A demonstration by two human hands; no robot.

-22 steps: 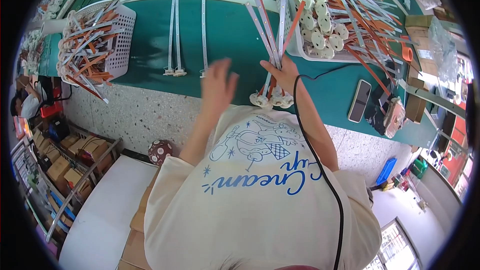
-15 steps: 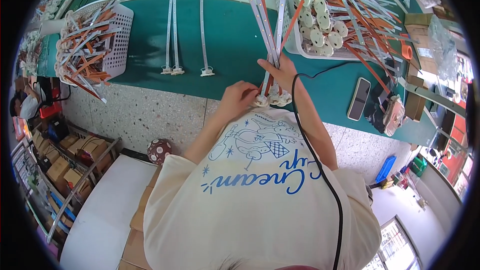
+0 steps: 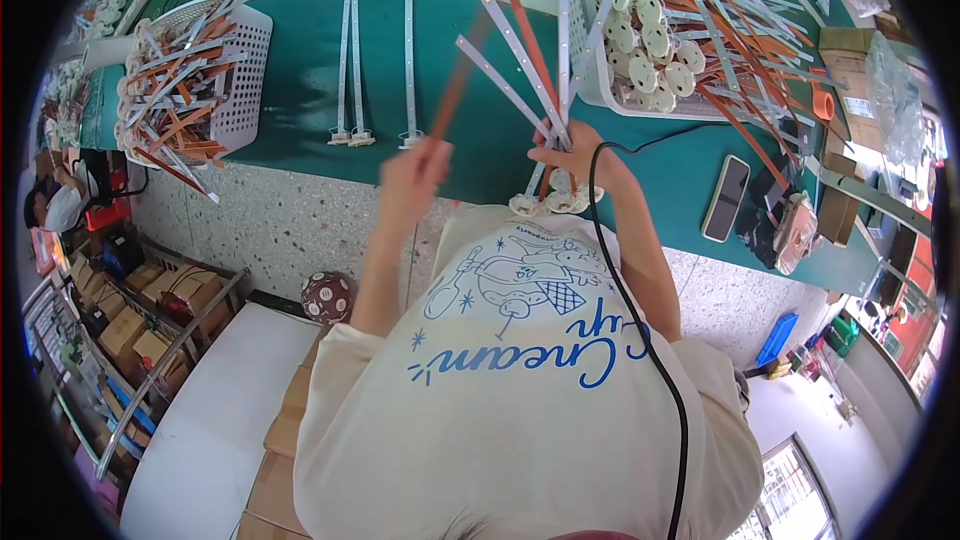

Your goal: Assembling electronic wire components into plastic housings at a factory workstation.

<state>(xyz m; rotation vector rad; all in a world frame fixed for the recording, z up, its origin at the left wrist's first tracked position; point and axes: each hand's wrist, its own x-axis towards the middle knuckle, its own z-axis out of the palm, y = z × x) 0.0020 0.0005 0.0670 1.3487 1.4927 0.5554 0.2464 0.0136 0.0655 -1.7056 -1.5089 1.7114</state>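
- left hand (image 3: 412, 172) has its fingers wrapped around one orange strip (image 3: 462, 75), blurry, angled up over the green counter (image 3: 290, 90)
- right hand (image 3: 570, 152) is clamped on a fanned bundle of white strips (image 3: 520, 60), just beside the white tray (image 3: 600, 70)

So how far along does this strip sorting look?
Three white strips already lie side by side on the green table. The left hand holds an orange strip, and the right hand holds a fanned bundle. Both baskets, left and right, look full.
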